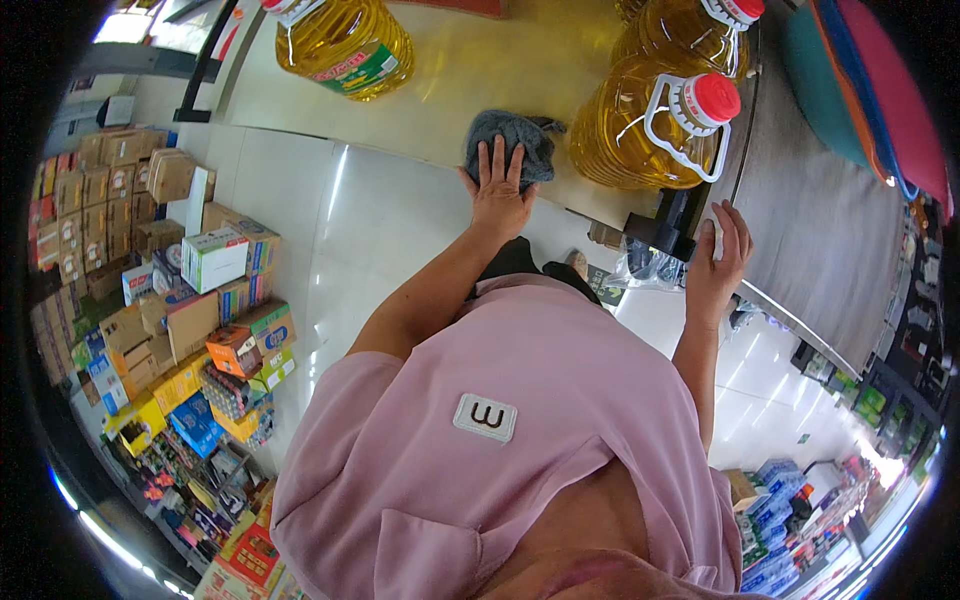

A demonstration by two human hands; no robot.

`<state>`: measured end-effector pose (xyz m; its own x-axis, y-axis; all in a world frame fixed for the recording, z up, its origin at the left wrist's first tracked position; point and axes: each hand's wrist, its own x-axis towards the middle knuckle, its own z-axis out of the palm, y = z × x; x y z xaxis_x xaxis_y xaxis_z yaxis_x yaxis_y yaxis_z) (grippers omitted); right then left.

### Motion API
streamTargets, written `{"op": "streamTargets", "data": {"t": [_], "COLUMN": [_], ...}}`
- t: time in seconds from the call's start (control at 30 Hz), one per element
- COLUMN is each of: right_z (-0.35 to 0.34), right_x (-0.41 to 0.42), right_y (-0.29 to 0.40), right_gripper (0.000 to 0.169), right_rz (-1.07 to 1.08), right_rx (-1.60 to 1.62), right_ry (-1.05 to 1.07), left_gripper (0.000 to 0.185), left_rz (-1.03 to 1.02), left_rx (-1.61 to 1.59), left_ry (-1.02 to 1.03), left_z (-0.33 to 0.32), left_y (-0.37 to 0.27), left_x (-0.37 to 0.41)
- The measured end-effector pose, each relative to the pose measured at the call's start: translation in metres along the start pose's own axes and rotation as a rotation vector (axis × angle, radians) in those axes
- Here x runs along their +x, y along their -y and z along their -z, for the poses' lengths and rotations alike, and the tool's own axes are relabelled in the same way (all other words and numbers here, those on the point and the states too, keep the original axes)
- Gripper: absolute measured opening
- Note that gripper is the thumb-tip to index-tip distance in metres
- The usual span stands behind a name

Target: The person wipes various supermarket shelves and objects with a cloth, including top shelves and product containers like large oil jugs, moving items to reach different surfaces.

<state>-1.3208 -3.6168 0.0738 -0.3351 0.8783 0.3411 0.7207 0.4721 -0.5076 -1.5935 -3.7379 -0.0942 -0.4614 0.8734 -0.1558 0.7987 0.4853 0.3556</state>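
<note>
My left hand (501, 202) lies spread over a bunched grey cloth (510, 139), pressing it onto a cream-coloured shelf board (442, 112) near its front edge. To the right of the cloth stands a large plastic bottle of yellow cooking oil (630, 139) with a red cap and white carry handle. My right hand (721, 251) holds nothing. Its fingers are loosely curved and apart from the thumb, beside a black shelf bracket (664, 232) and the edge of a grey wood-look board (825, 247). Whether it touches that edge I cannot tell.
Another oil bottle (349, 52) stands at the board's left, and one more (679, 37) behind the right one. Colourful plastic basins (862, 90) lean on the grey board. Stacked cartons (217, 259) fill the floor at left. A clear plastic bag (649, 266) hangs below the bracket.
</note>
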Motion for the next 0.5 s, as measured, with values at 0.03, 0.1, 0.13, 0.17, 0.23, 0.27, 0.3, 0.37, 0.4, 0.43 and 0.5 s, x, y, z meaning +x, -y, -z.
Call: {"op": "streamTargets", "data": {"t": [0.03,0.1,0.13,0.17,0.23,0.27,0.3,0.37,0.4,0.43,0.5], "right_z": [-0.002,-0.005,-0.006,-0.006,-0.006,-0.007,-0.010,-0.016,-0.019,-0.022,-0.027], "right_x": [-0.003,-0.004,-0.004,-0.003,0.003,0.003,0.004,0.007,0.005,0.004,0.004], "right_y": [-0.004,-0.015,-0.027,-0.035,-0.047,-0.055,-0.059,-0.066,-0.069,-0.071,-0.072], "right_gripper": [0.026,0.027,0.026,0.026,0.027,0.027,0.028,0.028,0.031,0.032,0.034], "right_rz": [0.008,0.029,0.024,0.014,-0.007,0.000,-0.020,-0.063,-0.054,-0.075,-0.120], "right_rx": [-0.109,-0.323,-0.344,-0.370,-0.429,-0.459,-0.476,-0.516,-0.529,-0.532,-0.536], "right_ry": [-0.038,-0.107,-0.145,-0.163,-0.209,-0.203,-0.213,-0.230,-0.223,-0.221,-0.212], "left_gripper": [0.071,0.069,0.068,0.067,0.066,0.065,0.065,0.066,0.067,0.067,0.068], "left_rz": [-0.010,-0.072,-0.098,-0.105,-0.130,-0.138,-0.154,-0.191,-0.200,-0.202,-0.203], "left_rx": [0.019,0.087,0.126,0.120,0.104,0.133,0.130,0.122,0.125,0.118,0.109], "left_ry": [-0.005,-0.006,-0.008,-0.009,-0.018,-0.032,-0.048,-0.076,-0.087,-0.073,-0.039], "left_z": [0.001,0.005,0.008,0.010,0.014,0.014,0.014,0.011,0.013,0.013,0.019], "left_y": [0.000,0.005,0.010,0.015,0.023,0.027,0.031,0.039,0.039,0.035,0.026], "left_x": [0.004,0.020,0.031,0.041,0.070,0.085,0.099,0.128,0.140,0.152,0.174]}}
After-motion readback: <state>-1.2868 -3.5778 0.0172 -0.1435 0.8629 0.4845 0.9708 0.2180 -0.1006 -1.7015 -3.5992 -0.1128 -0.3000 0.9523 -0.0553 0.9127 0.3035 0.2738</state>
